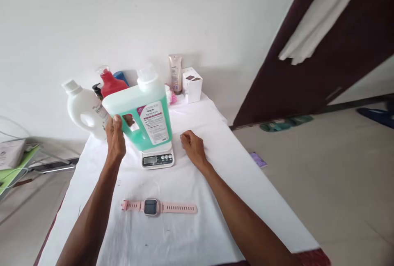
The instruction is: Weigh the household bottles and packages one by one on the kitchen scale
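Green liquid fills the large detergent jug (140, 112), tilted with its base on the small kitchen scale (158, 157) on the white-clothed desk (215, 175). Left hand (115, 136) has its grip closed around the jug's handle. Right hand (192, 146) rests loosely curled, holding nothing, on the cloth just beside the scale. Nearer, a pink smartwatch (154, 207) lies flat.
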Tool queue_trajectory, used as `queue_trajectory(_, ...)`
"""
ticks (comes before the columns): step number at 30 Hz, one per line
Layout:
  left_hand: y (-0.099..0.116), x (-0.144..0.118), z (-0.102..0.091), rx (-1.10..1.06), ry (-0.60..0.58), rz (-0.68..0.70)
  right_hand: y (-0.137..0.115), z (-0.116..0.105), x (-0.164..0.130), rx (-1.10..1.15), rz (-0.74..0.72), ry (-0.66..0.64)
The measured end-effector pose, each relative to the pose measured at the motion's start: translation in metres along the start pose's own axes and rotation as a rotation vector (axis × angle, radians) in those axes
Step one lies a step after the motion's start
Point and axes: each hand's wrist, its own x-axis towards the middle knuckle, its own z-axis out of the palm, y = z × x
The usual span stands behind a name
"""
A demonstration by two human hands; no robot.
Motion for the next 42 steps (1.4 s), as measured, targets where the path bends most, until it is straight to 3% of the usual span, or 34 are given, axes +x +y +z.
queue_trajectory(3,-0.002,0.003,0.01,-0.124,0.017,0.019,-0.002,-0.001,0.002,-0.034,-0.011,-0.002)
queue_trajectory(9,0.009,0.018,0.034,-0.293,0.177,-0.127,-0.005,-0.002,0.003,-0.116,-0.037,0.024)
queue_trajectory(12,0.016,0.03,0.053,-0.289,0.153,-0.11,-0.002,-0.002,0.004,-0.108,-0.03,0.014)
queue_trajectory(17,0.014,0.062,0.108,-0.265,0.105,-0.058,0.001,-0.001,0.005,-0.099,-0.027,0.033)
queue_trajectory(22,-0.013,0.087,0.171,-0.246,0.063,-0.072,0.002,0.0,0.007,-0.105,-0.047,0.057)
queue_trajectory(25,-0.032,0.097,0.196,-0.259,0.058,-0.092,0.004,0.002,0.006,-0.112,-0.064,0.069)
queue_trajectory(29,-0.051,0.108,0.211,-0.251,0.104,-0.111,0.006,0.004,0.005,-0.127,-0.07,0.091)
queue_trajectory(38,-0.086,0.138,0.226,-0.176,0.168,-0.025,0.007,0.002,0.004,-0.145,-0.044,0.064)
queue_trajectory(42,-0.092,0.138,0.22,-0.156,0.09,-0.044,0.007,0.002,0.005,-0.125,-0.011,0.03)
